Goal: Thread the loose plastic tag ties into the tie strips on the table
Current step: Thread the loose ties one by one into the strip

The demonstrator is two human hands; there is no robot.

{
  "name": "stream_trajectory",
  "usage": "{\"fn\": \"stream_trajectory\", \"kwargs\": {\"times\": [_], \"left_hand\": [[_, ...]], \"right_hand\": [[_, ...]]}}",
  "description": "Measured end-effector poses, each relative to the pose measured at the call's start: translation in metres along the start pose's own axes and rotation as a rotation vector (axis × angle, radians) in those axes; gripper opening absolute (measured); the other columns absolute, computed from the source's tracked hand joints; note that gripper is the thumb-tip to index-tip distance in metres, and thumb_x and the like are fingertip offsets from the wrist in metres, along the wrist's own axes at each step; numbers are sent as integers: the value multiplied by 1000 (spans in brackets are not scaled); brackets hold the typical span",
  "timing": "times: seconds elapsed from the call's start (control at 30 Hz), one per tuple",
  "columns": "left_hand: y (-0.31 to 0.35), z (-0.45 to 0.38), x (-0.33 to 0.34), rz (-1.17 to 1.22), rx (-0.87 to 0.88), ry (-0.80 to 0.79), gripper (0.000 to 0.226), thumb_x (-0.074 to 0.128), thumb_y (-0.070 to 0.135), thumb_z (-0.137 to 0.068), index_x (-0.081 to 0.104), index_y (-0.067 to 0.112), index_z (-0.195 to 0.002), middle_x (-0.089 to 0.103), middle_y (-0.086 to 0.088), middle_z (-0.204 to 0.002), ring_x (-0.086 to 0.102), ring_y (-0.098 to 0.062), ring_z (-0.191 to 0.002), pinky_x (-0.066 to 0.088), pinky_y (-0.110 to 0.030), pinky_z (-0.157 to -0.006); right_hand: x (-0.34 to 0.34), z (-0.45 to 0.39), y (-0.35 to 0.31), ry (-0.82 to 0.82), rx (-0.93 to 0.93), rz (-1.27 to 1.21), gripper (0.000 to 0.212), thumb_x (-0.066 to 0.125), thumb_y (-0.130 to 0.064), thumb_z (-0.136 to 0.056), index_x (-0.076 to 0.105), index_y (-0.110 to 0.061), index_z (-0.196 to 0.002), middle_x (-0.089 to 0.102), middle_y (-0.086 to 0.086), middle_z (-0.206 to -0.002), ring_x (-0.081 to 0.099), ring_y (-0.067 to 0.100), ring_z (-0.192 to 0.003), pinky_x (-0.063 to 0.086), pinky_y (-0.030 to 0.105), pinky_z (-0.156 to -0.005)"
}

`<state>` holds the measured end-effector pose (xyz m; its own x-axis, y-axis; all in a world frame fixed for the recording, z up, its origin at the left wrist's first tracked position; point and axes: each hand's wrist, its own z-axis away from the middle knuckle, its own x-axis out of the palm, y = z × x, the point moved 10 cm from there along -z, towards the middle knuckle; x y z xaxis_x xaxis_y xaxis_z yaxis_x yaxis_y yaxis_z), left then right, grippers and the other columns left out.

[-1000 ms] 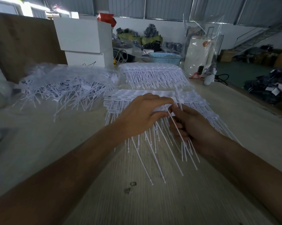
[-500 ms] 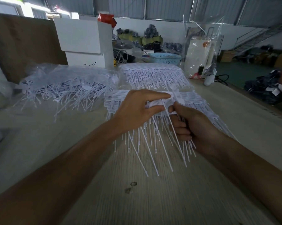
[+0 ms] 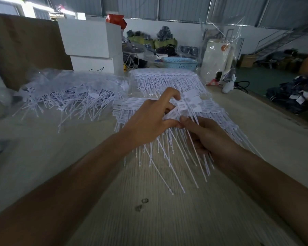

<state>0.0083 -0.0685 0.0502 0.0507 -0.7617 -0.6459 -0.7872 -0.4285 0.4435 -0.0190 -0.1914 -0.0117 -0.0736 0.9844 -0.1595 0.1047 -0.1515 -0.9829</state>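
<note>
A stack of white tie strips (image 3: 215, 112) lies in the middle of the wooden table (image 3: 149, 219), their thin tails fanned toward me. My left hand (image 3: 149, 119) pinches the tag end of a lifted strip (image 3: 190, 102) above that stack. Just right of it, my right hand (image 3: 208, 135) grips a bundle of loose tie tails (image 3: 194, 157), its fingertips touching my left thumb. A heap of loose white ties (image 3: 73, 96) sits on clear plastic at the left. A second neat stack of strips (image 3: 167, 80) lies farther back.
Two white boxes (image 3: 91, 43) stand at the back left beside a brown board (image 3: 25, 47). A blue basket (image 3: 180, 63) and a clear bag with a white roll (image 3: 217, 57) stand at the back. The table's right edge runs diagonally; dark clothing (image 3: 291, 96) lies beyond it.
Both hands have lifted the strip's tag end up off the stack and drawn closer together. My left index finger has curled upward and the tails have swung nearer to me.
</note>
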Motion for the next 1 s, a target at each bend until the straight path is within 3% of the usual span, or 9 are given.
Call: {"fn": "stream_trajectory", "kwargs": {"times": [0.13,0.2,0.3,0.43,0.57,0.7,0.83,0.9,1.0], "left_hand": [[-6,1,3,65,-45,-37,55,85,33,-77,40,32,-108,72,9,-101,66,-3,-82,54,-27,-72],[-11,2,5,116,-71,-51,51,81,35,-81,43,33,-114,70,9,-108,66,0,-95,54,-22,-83],[-17,4,10,99,-97,-92,52,78,25,-86,45,29,-127,69,7,-116,63,0,-102,54,-28,-91],[-19,5,9,-91,-114,-65,42,79,27,-84,58,22,-120,68,11,-96,62,-5,-87,55,-37,-81],[-14,6,8,-266,-106,-39,23,72,35,-87,64,20,-102,66,5,-90,59,-18,-87,52,-43,-77],[6,9,2,-360,50,20,19,59,24,-98,67,9,-107,67,-6,-98,58,-26,-94,48,-44,-79],[32,13,1,-568,278,70,15,62,12,-95,70,1,-101,67,-13,-91,61,-33,-87,51,-42,-72],[35,14,-1,-541,301,83,16,60,11,-95,70,0,-99,67,-13,-90,61,-33,-85,52,-43,-71],[22,9,1,-346,204,32,22,53,15,-100,70,0,-97,66,-12,-88,60,-30,-84,49,-45,-75]], "right_hand": [[-6,1,-9,87,-58,76,35,56,-34,-101,66,-28,-68,48,-13,-47,43,2,-40,31,16,-39],[-16,-2,-7,162,-42,54,32,54,-30,-102,65,-23,-73,46,-10,-48,41,8,-42,29,22,-42],[-25,-6,1,198,6,-76,29,52,-25,-103,61,-17,-77,45,-8,-50,40,8,-42,29,23,-42],[-17,-8,4,103,15,-268,27,47,-21,-105,58,-12,-83,42,-4,-56,35,8,-41,27,19,-38],[-9,-9,6,33,23,-337,25,49,-22,-104,59,-12,-85,40,-2,-58,32,8,-42,22,19,-37],[-18,-6,3,114,-17,-155,26,57,-34,-101,65,-16,-85,34,-1,-59,29,10,-45,24,21,-40],[-25,-3,-9,217,-129,-4,29,59,-36,-99,69,-13,-84,37,12,-58,32,16,-44,27,20,-39],[-28,-2,-12,250,-166,13,27,60,-32,-99,70,-12,-82,40,9,-52,32,16,-42,27,19,-38],[-28,-2,-13,240,-195,4,25,62,-29,-98,70,-13,-80,38,-2,-46,30,13,-41,26,19,-40]]}}
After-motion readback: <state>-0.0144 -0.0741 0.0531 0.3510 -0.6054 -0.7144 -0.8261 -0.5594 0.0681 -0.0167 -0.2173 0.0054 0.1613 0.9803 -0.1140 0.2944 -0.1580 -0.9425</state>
